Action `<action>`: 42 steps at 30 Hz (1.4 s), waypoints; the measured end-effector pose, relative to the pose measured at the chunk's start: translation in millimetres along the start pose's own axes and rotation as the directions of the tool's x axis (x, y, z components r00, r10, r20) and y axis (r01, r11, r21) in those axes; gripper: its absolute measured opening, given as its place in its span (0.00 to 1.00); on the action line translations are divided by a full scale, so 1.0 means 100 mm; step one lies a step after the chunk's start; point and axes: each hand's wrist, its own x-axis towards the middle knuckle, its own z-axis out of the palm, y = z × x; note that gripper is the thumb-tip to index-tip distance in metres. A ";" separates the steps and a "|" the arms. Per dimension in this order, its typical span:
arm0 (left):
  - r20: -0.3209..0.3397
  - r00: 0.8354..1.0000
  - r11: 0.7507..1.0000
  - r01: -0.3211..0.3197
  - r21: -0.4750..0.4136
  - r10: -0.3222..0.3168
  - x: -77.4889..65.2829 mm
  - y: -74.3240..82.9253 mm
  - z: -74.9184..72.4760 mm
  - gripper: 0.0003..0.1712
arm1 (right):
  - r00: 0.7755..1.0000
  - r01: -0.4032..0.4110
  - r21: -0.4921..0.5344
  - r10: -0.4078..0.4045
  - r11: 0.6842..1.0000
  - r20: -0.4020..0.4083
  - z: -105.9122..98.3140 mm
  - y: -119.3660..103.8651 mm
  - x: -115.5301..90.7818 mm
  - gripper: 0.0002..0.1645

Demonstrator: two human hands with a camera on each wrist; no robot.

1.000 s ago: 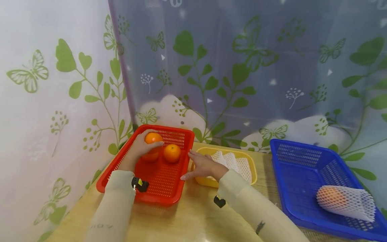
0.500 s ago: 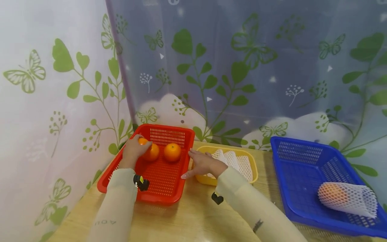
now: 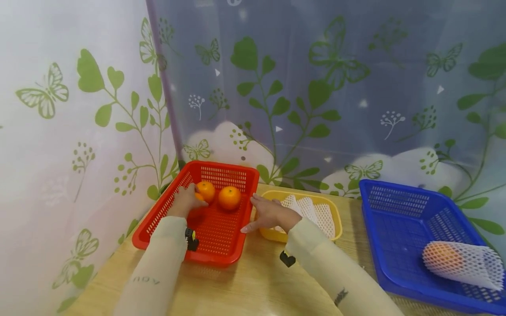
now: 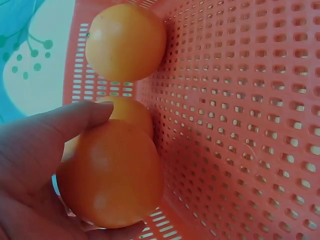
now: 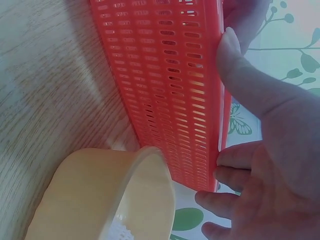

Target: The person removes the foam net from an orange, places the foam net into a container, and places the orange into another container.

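Left hand (image 3: 185, 202), gripping an orange (image 4: 114, 175), came lower, still inside red basket (image 3: 217, 230); right hand (image 3: 272, 213), fingers spread, touches rim (image 5: 215, 105).

The held orange (image 4: 112, 175) has come down lower.

On the table (image 3: 241, 289) before me, a basket (image 3: 217, 235) lies at eleven o'clock, oranges (image 3: 229, 199) at its far end; just beside it, at one, a tub (image 3: 272, 235) holds nets (image 3: 309, 211); at two, a second basket (image 3: 401, 237) holds a netted fruit (image 3: 444, 259).
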 end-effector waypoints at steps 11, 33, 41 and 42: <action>0.005 1.000 0.999 0.004 -0.032 -0.004 -0.03 0.01 0.02 0.42 | 1.000 -0.001 -0.007 0.001 1.000 0.002 0.00 -0.01 0.00 0.66; -0.069 0.997 0.985 0.007 -0.174 -0.019 0.08 0.05 0.00 0.36 | 1.000 -0.004 -0.011 0.004 1.000 -0.024 0.02 0.05 -0.03 0.66; -0.132 0.991 0.969 -0.028 -0.247 -0.005 0.07 0.08 -0.06 0.32 | 0.996 0.053 -0.034 -0.055 0.998 -0.064 0.05 0.09 -0.07 0.61; -0.137 0.991 0.968 -0.030 -0.250 -0.004 0.06 0.08 -0.07 0.31 | 0.996 0.061 -0.036 -0.063 0.997 -0.067 0.06 0.10 -0.07 0.60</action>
